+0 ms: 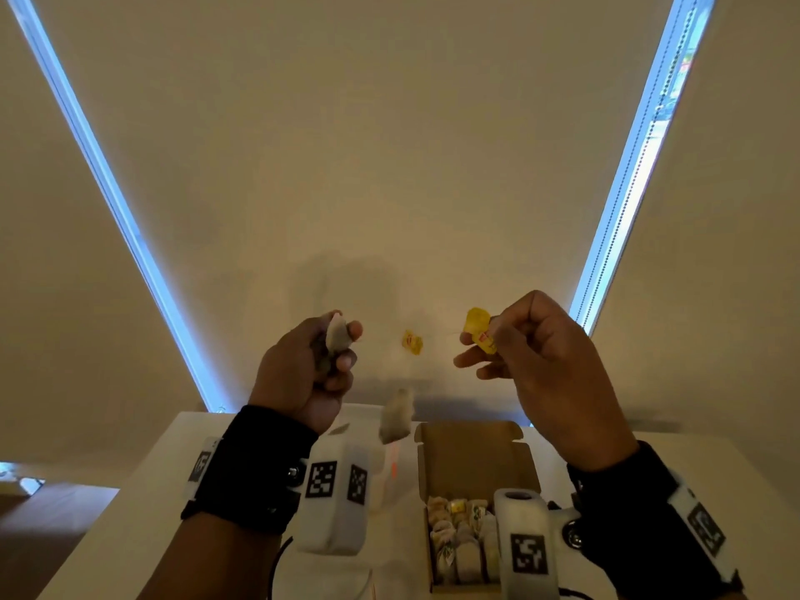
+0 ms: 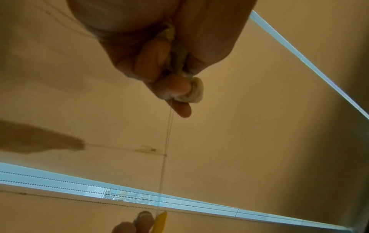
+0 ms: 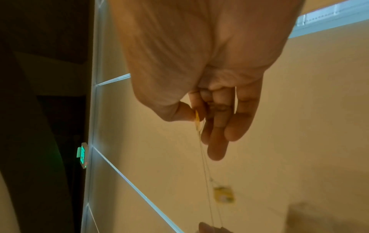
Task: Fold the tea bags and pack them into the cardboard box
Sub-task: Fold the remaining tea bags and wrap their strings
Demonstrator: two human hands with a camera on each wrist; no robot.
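Observation:
My left hand (image 1: 348,346) is raised above the table and grips a greyish tea bag (image 1: 337,339), also seen as a tea bag (image 2: 194,90) at its fingertips. My right hand (image 1: 469,348) pinches a yellow tag (image 1: 478,329) between thumb and forefinger. Thin strings (image 3: 207,181) run taut between the two hands. A second yellow tag (image 1: 412,342) and a second tea bag (image 1: 396,415) dangle in the air between them. The open cardboard box (image 1: 472,456) lies below my right wrist and holds several folded tea bags (image 1: 459,539).
The box sits on a white table (image 1: 151,513). A white packet with orange print (image 1: 391,469) lies left of the box, partly behind my left wrist device. Beige blinds with bright window gaps (image 1: 130,210) fill the background.

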